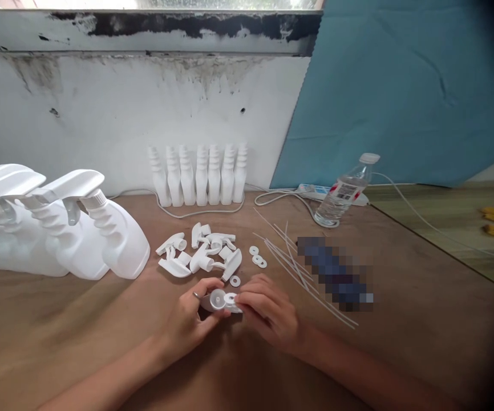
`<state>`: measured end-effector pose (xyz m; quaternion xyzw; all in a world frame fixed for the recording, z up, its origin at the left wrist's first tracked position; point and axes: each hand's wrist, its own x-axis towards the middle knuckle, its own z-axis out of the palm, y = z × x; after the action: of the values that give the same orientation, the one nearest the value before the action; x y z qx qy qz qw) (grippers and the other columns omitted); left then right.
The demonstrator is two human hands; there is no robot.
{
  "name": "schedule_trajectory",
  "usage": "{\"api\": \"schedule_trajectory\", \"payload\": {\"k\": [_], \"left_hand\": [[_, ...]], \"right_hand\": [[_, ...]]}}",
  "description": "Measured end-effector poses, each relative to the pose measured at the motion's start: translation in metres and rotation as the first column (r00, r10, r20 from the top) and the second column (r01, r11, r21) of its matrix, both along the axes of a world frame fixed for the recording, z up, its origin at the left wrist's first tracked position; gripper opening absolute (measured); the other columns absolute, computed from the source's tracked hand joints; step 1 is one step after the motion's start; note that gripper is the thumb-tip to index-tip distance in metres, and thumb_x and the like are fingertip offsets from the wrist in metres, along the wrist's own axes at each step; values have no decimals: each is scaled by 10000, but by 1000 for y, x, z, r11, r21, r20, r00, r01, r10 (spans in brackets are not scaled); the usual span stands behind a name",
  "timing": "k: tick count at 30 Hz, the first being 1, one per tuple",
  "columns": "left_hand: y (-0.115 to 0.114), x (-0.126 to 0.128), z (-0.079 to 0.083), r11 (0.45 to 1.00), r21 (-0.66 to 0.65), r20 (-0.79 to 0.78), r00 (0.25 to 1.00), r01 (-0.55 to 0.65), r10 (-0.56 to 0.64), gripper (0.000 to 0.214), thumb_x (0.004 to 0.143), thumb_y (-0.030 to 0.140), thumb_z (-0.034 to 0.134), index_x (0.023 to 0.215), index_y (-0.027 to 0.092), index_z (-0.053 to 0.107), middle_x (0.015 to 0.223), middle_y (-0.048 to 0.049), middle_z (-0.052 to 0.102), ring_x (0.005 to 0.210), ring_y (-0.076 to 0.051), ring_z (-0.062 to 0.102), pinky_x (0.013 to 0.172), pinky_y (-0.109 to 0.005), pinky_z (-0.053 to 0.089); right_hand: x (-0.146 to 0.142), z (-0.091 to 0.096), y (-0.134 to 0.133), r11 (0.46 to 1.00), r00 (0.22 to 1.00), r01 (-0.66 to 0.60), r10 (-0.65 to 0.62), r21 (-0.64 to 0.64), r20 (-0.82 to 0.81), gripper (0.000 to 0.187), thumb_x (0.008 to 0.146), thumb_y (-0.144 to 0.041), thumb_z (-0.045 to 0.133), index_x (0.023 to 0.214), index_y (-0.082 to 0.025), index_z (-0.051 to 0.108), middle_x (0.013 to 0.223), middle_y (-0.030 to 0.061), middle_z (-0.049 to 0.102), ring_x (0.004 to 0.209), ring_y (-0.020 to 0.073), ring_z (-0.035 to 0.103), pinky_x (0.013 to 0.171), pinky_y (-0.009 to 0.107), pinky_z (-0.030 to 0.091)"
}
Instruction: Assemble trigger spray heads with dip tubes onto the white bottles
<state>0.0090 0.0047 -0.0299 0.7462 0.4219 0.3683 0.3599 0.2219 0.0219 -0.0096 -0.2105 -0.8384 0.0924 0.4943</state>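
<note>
My left hand [191, 311] grips a white trigger spray head [217, 299], its round collar opening turned up toward me. Between thumb and fingertips, my right hand [270, 311] pinches a small white ring washer [230, 298] right beside that opening. Just beyond my hands lies another washer [235, 281], and a few more washers [256, 259] rest farther back. A loose pile of white spray heads [202, 257] spreads behind my left hand. Several thin white tubes [292, 265] lie crosswise to the right of the washers.
White bottles with spray heads [118, 240] stand in a row at left. Several bottles without spray heads [202, 177] line the wall. At right are a clear water bottle [341, 197], a power strip [360, 198] with a cable, and a blurred dark object [335, 274].
</note>
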Motion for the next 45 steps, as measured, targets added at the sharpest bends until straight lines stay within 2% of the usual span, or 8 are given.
{"api": "schedule_trajectory", "payload": {"k": [6, 11, 14, 17, 20, 27, 36, 45], "left_hand": [[2, 1, -2, 999, 42, 9, 1000, 18, -18, 355, 847, 292, 678, 1141, 238, 487, 1057, 16, 603, 911, -121, 587, 806, -201, 454], [1, -1, -2, 999, 30, 28, 999, 17, -18, 345, 842, 285, 682, 1092, 221, 452, 955, 19, 606, 800, -109, 592, 728, -193, 473], [2, -6, -2, 985, 157, -4, 997, 78, -78, 375, 836, 268, 689, 1118, 222, 446, 969, 2, 624, 824, -124, 610, 754, -212, 488], [7, -11, -2, 925, 336, -78, 984, 179, -162, 344, 882, 173, 616, 1183, 230, 461, 1099, -35, 637, 968, -143, 623, 860, -235, 488], [11, -12, -1, 886, 407, -134, 974, 223, -184, 294, 904, 126, 574, 1169, 228, 499, 1140, -53, 635, 1009, -148, 622, 878, -235, 487], [12, -10, -1, 894, 383, -59, 972, 233, -227, 309, 888, 93, 593, 1163, 220, 533, 1104, -48, 652, 951, -124, 639, 832, -199, 500], [13, -13, 9, 904, 317, -90, 958, 286, -272, 232, 903, 75, 550, 1092, 208, 564, 1122, -62, 651, 986, -138, 635, 846, -217, 497], [10, -13, -3, 922, 334, -100, 980, 195, -171, 361, 881, 128, 603, 1196, 235, 461, 1086, -29, 655, 925, -122, 642, 822, -202, 491]], "right_hand": [[-5, -7, 7, 988, 990, -44, 23, 148, 138, 182, 882, -78, 562, 1052, -134, 588, 878, 79, 666, 828, 166, 586, 780, 349, 469], [-5, -7, 7, 994, 976, -80, 64, 72, 206, 190, 887, -97, 536, 1065, -153, 571, 962, 93, 637, 901, 187, 572, 835, 387, 459], [-2, -6, 7, 997, 966, -74, 69, 10, 247, 251, 878, -122, 557, 1127, -159, 549, 1038, 108, 606, 974, 208, 550, 859, 399, 458], [-1, -3, 8, 997, 953, -81, 83, -20, 292, 297, 884, -139, 560, 1178, -166, 532, 1095, 118, 586, 1027, 218, 527, 880, 406, 453], [-1, -2, 8, 993, 942, -106, 117, -52, 316, 251, 895, -127, 539, 1140, -180, 545, 1079, 103, 589, 997, 200, 529, 877, 397, 447], [-4, 0, 5, 985, 939, -84, 129, -151, 318, 269, 911, -124, 498, 1169, -189, 539, 996, 79, 608, 940, 187, 530, 872, 382, 441], [-5, 2, 0, 951, 929, -101, 195, -292, 314, 285, 930, -108, 446, 1189, -184, 538, 1022, 97, 580, 928, 173, 545, 808, 307, 495], [-5, -5, -2, 984, 956, -36, 85, -174, 280, 278, 907, -128, 486, 1182, -168, 497, 1093, 120, 605, 975, 202, 570, 852, 347, 502]]}}
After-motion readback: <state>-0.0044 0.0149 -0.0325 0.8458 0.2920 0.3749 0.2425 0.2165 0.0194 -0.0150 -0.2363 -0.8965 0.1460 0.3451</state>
